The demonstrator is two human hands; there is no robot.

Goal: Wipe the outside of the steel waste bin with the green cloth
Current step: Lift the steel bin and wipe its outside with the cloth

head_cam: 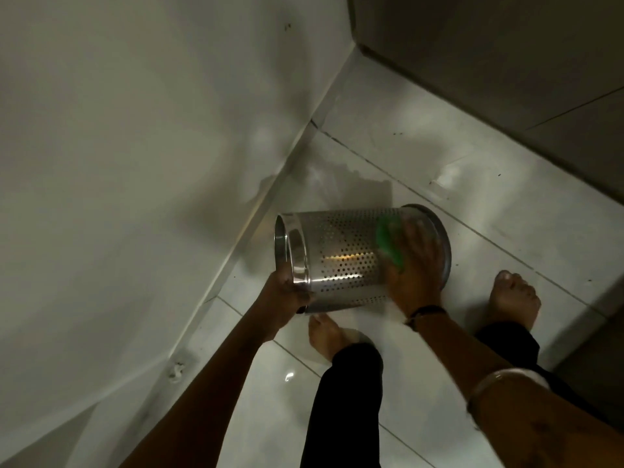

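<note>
The steel waste bin [341, 258] is a perforated cylinder held on its side above the floor, one rimmed end pointing left toward the wall, the other end to the right. My left hand [287, 292] grips the lower left rim. My right hand [413, 261] lies flat on the bin's side near the right end, pressing the green cloth [388, 243] against the perforated wall. Most of the cloth is hidden under my fingers.
A pale wall [135, 163] runs along the left and meets the white tiled floor [439, 157] just behind the bin. A dark door or panel [506, 62] stands at the upper right. My bare feet [515, 295] are on the tiles right below the bin.
</note>
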